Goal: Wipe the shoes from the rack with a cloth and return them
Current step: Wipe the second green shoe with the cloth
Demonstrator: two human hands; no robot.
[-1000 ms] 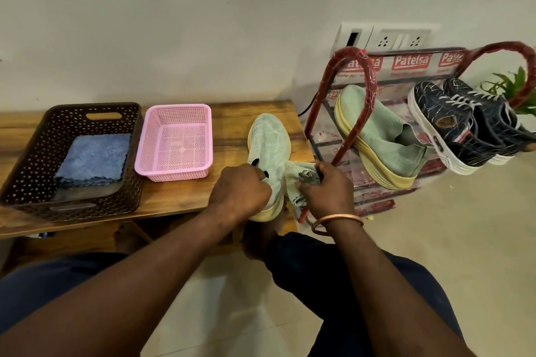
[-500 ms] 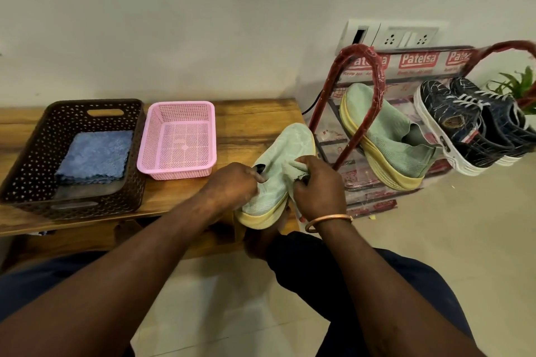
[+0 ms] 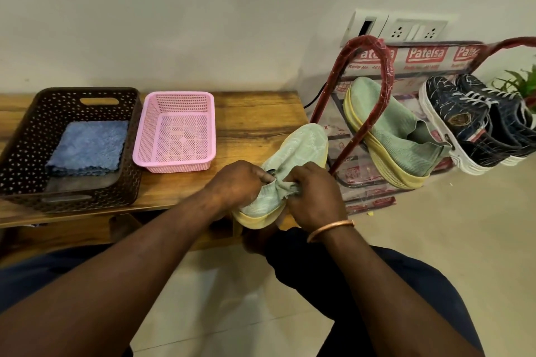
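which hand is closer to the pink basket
Left. The left hand grips the green shoe just right of the pink basket; the right hand, gripping a cloth, is farther right.

Mint-green shoe (image 3: 293, 153) with yellow sole, pink basket (image 3: 174, 132), folded blue cloth (image 3: 87, 148), red rack (image 3: 385, 72).

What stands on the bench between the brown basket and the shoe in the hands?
A pink basket stands there, right beside the brown basket, as the head view shows.
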